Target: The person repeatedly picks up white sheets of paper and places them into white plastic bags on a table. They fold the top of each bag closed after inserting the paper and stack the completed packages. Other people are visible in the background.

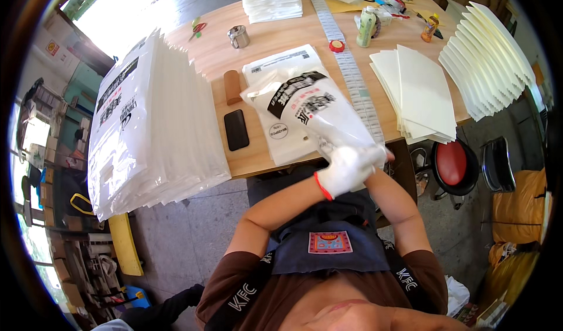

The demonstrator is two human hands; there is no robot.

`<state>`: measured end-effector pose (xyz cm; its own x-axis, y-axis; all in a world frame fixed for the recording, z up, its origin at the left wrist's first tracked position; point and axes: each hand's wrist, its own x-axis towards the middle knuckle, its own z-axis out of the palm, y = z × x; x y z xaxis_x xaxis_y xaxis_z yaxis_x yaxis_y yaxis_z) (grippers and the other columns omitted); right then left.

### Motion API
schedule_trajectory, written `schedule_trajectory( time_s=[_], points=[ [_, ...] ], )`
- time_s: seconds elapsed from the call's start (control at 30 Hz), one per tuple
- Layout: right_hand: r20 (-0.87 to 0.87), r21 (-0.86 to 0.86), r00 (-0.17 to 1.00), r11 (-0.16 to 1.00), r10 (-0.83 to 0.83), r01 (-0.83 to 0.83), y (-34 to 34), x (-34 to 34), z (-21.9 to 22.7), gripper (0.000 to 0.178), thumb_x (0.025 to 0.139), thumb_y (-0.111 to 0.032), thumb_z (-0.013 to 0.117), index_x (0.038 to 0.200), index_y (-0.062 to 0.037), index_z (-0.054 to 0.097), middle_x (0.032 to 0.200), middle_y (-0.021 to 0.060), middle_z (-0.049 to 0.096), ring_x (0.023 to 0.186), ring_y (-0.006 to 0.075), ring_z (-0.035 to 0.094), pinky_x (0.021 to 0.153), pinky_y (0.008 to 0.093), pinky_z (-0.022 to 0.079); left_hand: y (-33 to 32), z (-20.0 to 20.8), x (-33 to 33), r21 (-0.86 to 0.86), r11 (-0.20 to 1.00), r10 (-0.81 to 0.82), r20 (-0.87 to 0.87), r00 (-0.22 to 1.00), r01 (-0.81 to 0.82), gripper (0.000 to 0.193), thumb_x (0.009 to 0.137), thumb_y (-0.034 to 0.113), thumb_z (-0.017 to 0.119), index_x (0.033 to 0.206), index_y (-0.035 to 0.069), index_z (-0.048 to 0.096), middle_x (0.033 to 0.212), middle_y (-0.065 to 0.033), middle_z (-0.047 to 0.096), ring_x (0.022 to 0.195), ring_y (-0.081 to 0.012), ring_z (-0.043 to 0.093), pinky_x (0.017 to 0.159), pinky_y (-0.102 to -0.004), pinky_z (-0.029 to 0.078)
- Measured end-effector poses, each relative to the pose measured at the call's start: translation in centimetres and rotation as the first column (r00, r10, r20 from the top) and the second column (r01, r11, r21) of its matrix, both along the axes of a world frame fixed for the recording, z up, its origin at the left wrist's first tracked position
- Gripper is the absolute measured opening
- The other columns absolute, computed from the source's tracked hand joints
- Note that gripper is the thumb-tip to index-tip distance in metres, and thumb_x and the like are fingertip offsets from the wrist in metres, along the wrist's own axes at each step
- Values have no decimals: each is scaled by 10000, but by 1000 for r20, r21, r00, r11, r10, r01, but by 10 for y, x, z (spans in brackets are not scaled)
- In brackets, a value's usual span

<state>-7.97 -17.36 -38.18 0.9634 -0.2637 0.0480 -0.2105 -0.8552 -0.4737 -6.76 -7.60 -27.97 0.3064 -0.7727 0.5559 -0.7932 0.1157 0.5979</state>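
Observation:
A white plastic bag (325, 111) with black and red print lies slanted over a flat printed packet (287, 146) at the table's near edge. My left hand (343, 172), in a white glove with a red cuff, closes on the bag's near right end. My right hand (389, 154) is at the same end, mostly hidden behind the glove; only some bare fingertips show, so its grip cannot be made out. Plastic bunches up under the glove. A black phone (236, 129) and a brown cylinder (232, 87) lie left of the packet.
A tall stack of printed plastic bags (158, 125) overhangs the table's left edge. White sheets (419, 93) and a fanned stack (487, 61) are at right. A long ruler-like strip (352, 73) runs behind the bag. Metal cup (238, 36), green bottle (366, 26) and red stool (451, 164) stand around.

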Motion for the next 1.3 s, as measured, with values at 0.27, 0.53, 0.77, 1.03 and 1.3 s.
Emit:
schedule_trajectory(
  time_s=[0.27, 0.53, 0.77, 1.03, 1.3],
  points=[
    [250, -182, 939, 964, 236, -194, 51, -74, 32, 381, 712, -233, 704, 1036, -57, 607, 1112, 152, 589, 1116, 327, 533, 957, 494, 409, 64, -58, 45, 284, 923, 328, -232, 916, -258, 181, 752, 34, 629, 887, 138, 691, 796, -81, 664, 695, -263, 658, 591, -354, 512],
    [-329, -63, 898, 956, -292, 287, -12, -91, -41, 431, 839, -268, 558, 1218, -62, 566, 932, 187, 667, 896, 366, 648, 791, 480, 499, 119, -116, -19, 143, 952, 248, 153, 957, -269, 175, 702, 35, 657, 862, 102, 639, 837, -67, 621, 816, -262, 626, 686, -372, 501],
    [-130, 310, 988, 943, -85, 122, 5, -144, -34, 382, 880, -287, 450, 1089, -13, 615, 832, 234, 649, 775, 423, 622, 683, 495, 494, 226, -138, -34, 340, 672, 716, -68, 695, -658, 197, 552, -19, 671, 708, 69, 588, 792, -95, 583, 768, -291, 575, 671, -376, 476],
    [-508, -67, 807, 920, 302, -386, 29, -224, -7, 351, 845, -349, 533, 982, -42, 633, 735, 99, 678, 641, 301, 663, 578, 433, 510, 274, -102, -99, 349, 931, 363, -847, 389, -110, 88, 762, 45, 743, 773, 32, 657, 727, -33, 627, 681, -149, 622, 606, -262, 461],
    [-374, -113, 923, 983, 94, -146, 12, -130, -7, 285, 808, -328, 552, 924, -111, 697, 625, 115, 641, 559, 339, 631, 550, 462, 510, 210, -117, -29, 304, 859, 505, -375, 778, -411, 182, 750, 40, 725, 728, 47, 545, 674, -72, 523, 622, -182, 538, 560, -307, 428]
  ],
)
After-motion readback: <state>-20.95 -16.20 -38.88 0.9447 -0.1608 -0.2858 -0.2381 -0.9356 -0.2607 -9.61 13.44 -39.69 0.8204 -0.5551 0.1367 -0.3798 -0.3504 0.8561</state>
